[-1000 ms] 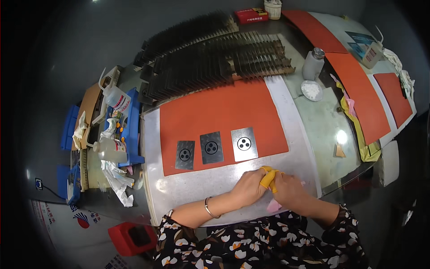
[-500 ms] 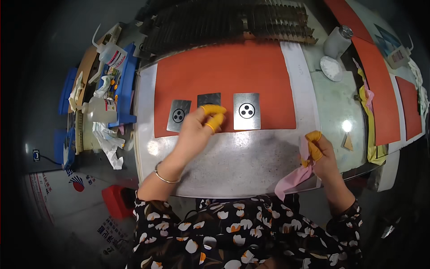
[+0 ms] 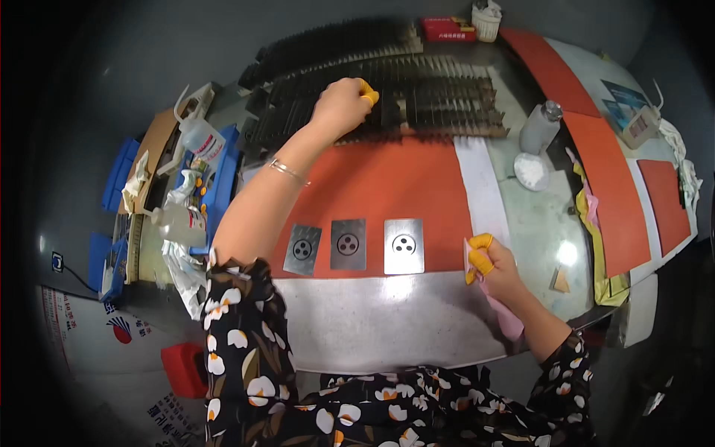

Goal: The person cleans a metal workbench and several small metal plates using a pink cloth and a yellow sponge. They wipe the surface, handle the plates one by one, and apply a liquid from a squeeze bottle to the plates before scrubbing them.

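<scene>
Black slotted racks (image 3: 417, 89) run along the far edge of the metal workbench (image 3: 387, 328), just beyond the orange mat (image 3: 387, 182), and the left hand (image 3: 341, 104) reaches out over them with the arm stretched long across the mat. That hand rests on the racks near their middle, its fingers curled in a narrow pinch with an orange finger cot (image 3: 367, 93) at the tip; whether anything small sits between the fingertips cannot be told. A thin bracelet (image 3: 287, 171) circles the left wrist.

The right hand (image 3: 495, 268) stays close to the body at the near right side of the bench, well apart from the racks. Its fingers, also capped in orange cots, are closed on a pink cloth (image 3: 506, 316) that trails back under the palm toward the bench's near edge.

Three square metal plates (image 3: 404, 246), each with a round cluster of holes in its middle, lie in a row on the near edge of the mat, between the two hands and nearer the right one. The rightmost plate lies just beside the right hand's fingertips, not touching them.

A white dish of powder (image 3: 532, 171) and a clear bottle (image 3: 539, 128) stand to the right of the mat. Squeeze bottles (image 3: 199, 135) crowd blue trays (image 3: 223, 160) at the left.
</scene>
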`<state>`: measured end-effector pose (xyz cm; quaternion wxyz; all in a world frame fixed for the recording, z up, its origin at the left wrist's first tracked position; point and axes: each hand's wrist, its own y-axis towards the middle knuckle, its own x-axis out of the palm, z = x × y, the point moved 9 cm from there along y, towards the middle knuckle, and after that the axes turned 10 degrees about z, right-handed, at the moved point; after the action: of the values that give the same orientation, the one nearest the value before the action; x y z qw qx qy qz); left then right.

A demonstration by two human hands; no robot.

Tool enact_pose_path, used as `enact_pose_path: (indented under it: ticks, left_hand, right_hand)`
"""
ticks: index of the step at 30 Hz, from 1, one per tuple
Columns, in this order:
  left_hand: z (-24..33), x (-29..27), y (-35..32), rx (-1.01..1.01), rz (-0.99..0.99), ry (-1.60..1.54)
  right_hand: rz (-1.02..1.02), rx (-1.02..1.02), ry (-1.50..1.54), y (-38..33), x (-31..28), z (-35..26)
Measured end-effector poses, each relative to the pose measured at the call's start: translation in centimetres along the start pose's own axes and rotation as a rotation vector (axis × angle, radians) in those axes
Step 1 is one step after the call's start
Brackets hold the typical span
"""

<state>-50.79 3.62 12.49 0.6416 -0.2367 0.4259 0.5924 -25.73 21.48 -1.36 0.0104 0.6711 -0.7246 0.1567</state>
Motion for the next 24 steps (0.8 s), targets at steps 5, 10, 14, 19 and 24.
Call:
enact_pose_path:
  ticks: [5,10,14,19,24]
  left_hand:
    - [2.8,3.5,3.9,-0.033,-0.056,0.538]
    - [2.1,4.6,4.9,-0.111,-0.066,0.574]
    - [0.9,4.5,4.4,-0.104,-0.225,0.249]
    - [-5.0,0.4,-6.1,-0.167,-0.063,-0.968]
    - [-3.0,7.6,-21.2,-0.772,-0.055,-1.715]
  right_hand:
    - [-0.01,0.078,-0.008,-0.1,-0.5,0.2]
    - [-0.165,-0.009,0.038,0.0,-0.3,0.4]
    - [-0.168,0.016,0.026,-0.2,-0.4,0.5]
    - [-0.157,0.088,0.082,-1.2,1.4,0.3]
    - [-0.006,0.053,0.015,-1.8,-0.8,-0.9]
